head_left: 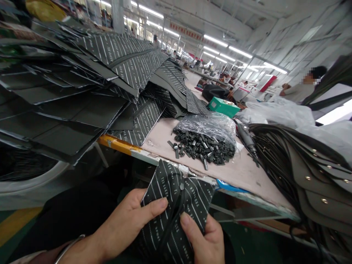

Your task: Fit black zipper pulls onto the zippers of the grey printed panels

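The left hand point(123, 223) and the right hand point(203, 238) hold one striped dark panel point(176, 205) in front of the body, just below the edge of the desk point(242, 172). Each grip is closed on a side of the panel, with the thumb on top, and a black strap point(171, 223) lies down its middle (I cannot tell if it is sewn on). On the desk lies a clear bag point(205, 126) with small black parts point(203, 146) spilling out, near a green box point(224, 107). More striped panels point(82, 102) are piled at left, and studded dark leather pieces point(310, 179) lie at right. A co-worker point(298, 91) is farther back.
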Tool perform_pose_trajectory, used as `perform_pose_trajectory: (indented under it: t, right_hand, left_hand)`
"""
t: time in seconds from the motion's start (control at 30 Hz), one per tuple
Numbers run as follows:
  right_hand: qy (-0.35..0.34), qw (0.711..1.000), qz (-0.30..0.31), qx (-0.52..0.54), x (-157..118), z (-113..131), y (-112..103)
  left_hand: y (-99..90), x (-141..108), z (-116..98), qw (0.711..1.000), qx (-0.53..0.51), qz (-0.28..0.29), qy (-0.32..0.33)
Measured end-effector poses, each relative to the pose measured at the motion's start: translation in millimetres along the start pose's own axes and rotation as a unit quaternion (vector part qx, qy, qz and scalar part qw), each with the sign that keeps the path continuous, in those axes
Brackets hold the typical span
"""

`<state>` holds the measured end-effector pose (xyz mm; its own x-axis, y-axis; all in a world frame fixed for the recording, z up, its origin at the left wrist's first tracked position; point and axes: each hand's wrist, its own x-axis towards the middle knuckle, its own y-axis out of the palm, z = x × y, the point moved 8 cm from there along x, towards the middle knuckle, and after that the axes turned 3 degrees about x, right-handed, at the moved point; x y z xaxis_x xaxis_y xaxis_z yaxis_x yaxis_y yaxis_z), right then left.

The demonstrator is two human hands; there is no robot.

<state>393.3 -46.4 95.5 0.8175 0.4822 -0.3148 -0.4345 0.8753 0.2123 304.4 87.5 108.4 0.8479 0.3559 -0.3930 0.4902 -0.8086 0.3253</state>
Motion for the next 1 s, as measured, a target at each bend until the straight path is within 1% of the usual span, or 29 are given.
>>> perform_pose_trajectory:
  t: [0.07, 0.13, 0.2, 0.27, 0.33, 0.4, 0.43, 0.5, 0.57, 0.7, 0.8, 0.87, 0.9, 0.97, 1.0]
  right_hand:
    - [-0.027, 0.999, 0.005, -0.027, 7, 18, 3]
    - [-0.047, 0.997, 0.017, -0.066, 11, 28, 1]
    - [-0.04, 0.995, 0.027, -0.088, 12, 24, -5]
    - [-0.014, 0.997, 0.022, -0.075, 9, 11, -13]
    - [0.009, 0.999, 0.014, -0.051, 5, 0, -17]
    - [0.016, 0.999, 0.027, -0.029, 2, -4, -11]
    - [0.011, 0.999, 0.037, -0.024, 2, -2, -7]
    - [-0.008, 0.999, 0.046, -0.028, 4, 9, 1]
    - [-0.027, 0.998, 0.039, -0.033, 12, 23, 6]
    - [-0.071, 0.996, 0.021, -0.041, 38, 56, 12]
    - [-0.11, 0.989, 0.036, -0.095, 56, 75, 20]
    - [-0.136, 0.981, 0.05, -0.132, 59, 82, 23]
    - [-0.149, 0.976, 0.056, -0.148, 57, 84, 23]
    - [-0.17, 0.968, 0.067, -0.171, 46, 84, 21]
    - [-0.175, 0.965, 0.079, -0.179, 39, 82, 20]
  left_hand:
    - [1.5, 6, -12, 1.0, 0.02, -0.01, 0.017]
    - [3.2, 8, -19, 0.999, 0.037, -0.009, 0.026]
    - [4.7, 5, -18, 0.999, 0.035, 0.0, 0.014]
    - [3.9, -1, -11, 1.0, 0.014, -0.001, -0.001]
    - [3.4, -7, -5, 1.0, -0.006, -0.001, -0.005]
    - [4.5, -10, -2, 1.0, -0.025, 0.008, 0.0]
    - [5.5, -10, -3, 0.999, -0.033, 0.012, 0.003]
    - [6.5, -6, -6, 0.999, -0.041, 0.009, 0.008]
    - [7.0, 3, -15, 0.999, -0.035, -0.004, 0.019]
    - [9.1, 27, -48, 0.997, -0.022, -0.024, 0.075]
    - [8.3, 39, -67, 0.993, -0.006, -0.031, 0.116]
    - [7.8, 39, -69, 0.991, 0.003, -0.03, 0.13]
    - [8.9, 36, -67, 0.991, 0.006, -0.022, 0.131]
    - [11.6, 26, -56, 0.992, 0.016, 0.001, 0.124]
    - [11.8, 21, -48, 0.994, 0.022, 0.012, 0.111]
